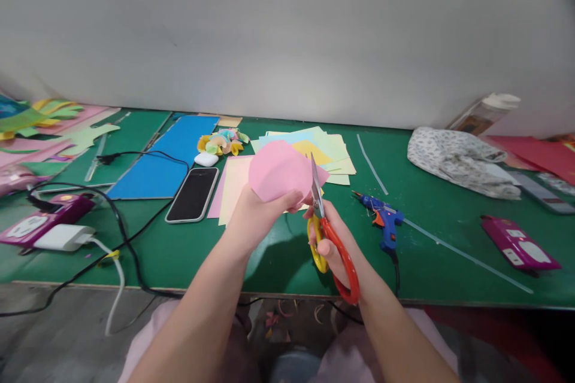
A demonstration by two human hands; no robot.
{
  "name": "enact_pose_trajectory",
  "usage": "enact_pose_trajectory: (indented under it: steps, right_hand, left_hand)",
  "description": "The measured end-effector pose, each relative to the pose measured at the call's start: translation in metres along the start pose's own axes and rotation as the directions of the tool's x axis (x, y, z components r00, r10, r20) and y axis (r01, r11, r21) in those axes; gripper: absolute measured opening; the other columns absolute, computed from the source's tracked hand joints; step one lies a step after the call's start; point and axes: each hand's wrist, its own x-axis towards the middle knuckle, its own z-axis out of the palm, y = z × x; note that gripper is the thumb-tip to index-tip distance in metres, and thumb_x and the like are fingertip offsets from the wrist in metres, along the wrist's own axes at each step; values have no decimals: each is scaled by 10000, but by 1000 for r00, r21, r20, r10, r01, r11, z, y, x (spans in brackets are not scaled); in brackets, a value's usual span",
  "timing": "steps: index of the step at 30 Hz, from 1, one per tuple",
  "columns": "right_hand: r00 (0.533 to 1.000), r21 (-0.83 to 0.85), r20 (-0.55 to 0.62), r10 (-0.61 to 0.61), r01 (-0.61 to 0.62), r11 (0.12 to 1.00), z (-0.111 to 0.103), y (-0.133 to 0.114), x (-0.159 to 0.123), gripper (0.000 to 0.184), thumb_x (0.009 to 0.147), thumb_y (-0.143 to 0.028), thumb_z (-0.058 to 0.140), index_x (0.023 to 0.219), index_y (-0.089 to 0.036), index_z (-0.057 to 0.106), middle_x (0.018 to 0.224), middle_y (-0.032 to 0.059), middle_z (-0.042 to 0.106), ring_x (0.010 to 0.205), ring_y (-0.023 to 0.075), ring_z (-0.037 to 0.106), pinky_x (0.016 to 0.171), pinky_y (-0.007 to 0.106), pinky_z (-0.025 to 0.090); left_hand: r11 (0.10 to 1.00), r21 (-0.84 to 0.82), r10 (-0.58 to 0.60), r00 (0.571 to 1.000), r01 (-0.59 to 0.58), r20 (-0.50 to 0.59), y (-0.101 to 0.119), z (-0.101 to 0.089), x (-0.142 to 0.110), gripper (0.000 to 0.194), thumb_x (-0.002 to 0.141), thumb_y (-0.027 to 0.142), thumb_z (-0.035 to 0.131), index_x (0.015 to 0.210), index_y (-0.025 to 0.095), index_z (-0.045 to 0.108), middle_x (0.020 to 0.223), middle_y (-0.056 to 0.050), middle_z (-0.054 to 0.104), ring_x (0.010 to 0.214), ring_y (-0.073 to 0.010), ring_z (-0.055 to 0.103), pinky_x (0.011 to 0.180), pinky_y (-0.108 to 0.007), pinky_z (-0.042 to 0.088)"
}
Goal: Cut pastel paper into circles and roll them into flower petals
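My left hand grips a piece of pink paper with a rounded outline, raised over the table. A pointed corner of pink paper sticks out at its right. In my right hand is a pair of scissors with one red and one yellow handle, blades pointing up and away at the paper's right edge. The blades look slightly parted. Behind the paper lies a stack of pastel sheets, and more pink and cream sheets lie to its left.
A blue glue gun with a long glue stick lies at right, near a purple power strip. Left are a phone, blue board, paper flowers, another strip and loose cords. A white partition stands behind.
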Motion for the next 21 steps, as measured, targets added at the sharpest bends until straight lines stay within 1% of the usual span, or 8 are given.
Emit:
enact_pose_trajectory:
  steps: [3,5,7,10,13,15,18,21]
  right_hand:
    - [1000,95,27,14,-17,995,-3,1,1,1026,504,-929,558,1290,-270,520,1041,40,501,640,117,451,638,310,428]
    - [999,111,39,24,-28,993,-4,1,0,1001,508,-920,571,1270,-271,526,1020,26,483,631,110,438,625,300,405]
    - [998,107,44,34,-39,994,-3,0,0,966,512,-915,575,1228,-266,536,993,13,471,616,104,428,607,290,381]
    - [998,96,35,44,-47,994,-3,-2,0,944,498,-924,560,1163,-254,533,959,1,463,584,92,403,583,282,362]
    - [998,89,22,55,-57,994,-3,-4,-1,879,529,-910,572,1113,-254,533,917,-11,457,573,89,372,557,272,352]
    - [998,84,15,65,-66,994,-4,-4,-1,851,542,-896,591,1103,-258,541,897,-15,455,572,90,363,541,265,348]
    - [998,87,21,64,-66,994,-4,-2,0,928,496,-921,575,1147,-261,533,935,-5,464,560,83,379,539,272,360]
    - [998,92,25,49,-51,994,-4,-1,1,1002,480,-937,557,1216,-259,511,995,17,477,585,96,430,576,292,393]
  left_hand:
    - [999,32,-12,998,10,59,3,-6,1,203,709,183,760,892,145,682,766,-29,694,658,-134,611,550,-234,520]
    - [999,46,-13,997,10,70,5,-8,1,180,712,188,764,859,139,672,716,-15,676,626,-123,597,547,-232,517]
    - [999,53,-9,997,5,71,5,-9,0,211,703,195,777,871,132,666,685,-4,661,594,-118,586,540,-241,517]
    - [998,58,-1,999,-2,48,4,-10,1,294,690,211,795,938,125,663,704,0,666,582,-117,589,532,-248,522]
    - [998,63,15,1000,-15,10,1,-13,5,285,690,241,810,902,120,662,688,7,668,582,-108,605,531,-224,525]
    - [998,59,38,999,-37,-20,-1,-16,7,315,699,267,812,935,131,653,696,20,680,582,-97,615,539,-207,527]
    - [996,72,58,998,-56,-30,-2,-18,8,320,707,277,813,943,143,643,667,37,685,567,-88,620,550,-195,528]
    - [992,118,43,999,-45,17,-1,-18,6,234,714,264,806,827,129,652,594,29,670,545,-93,618,539,-193,517]
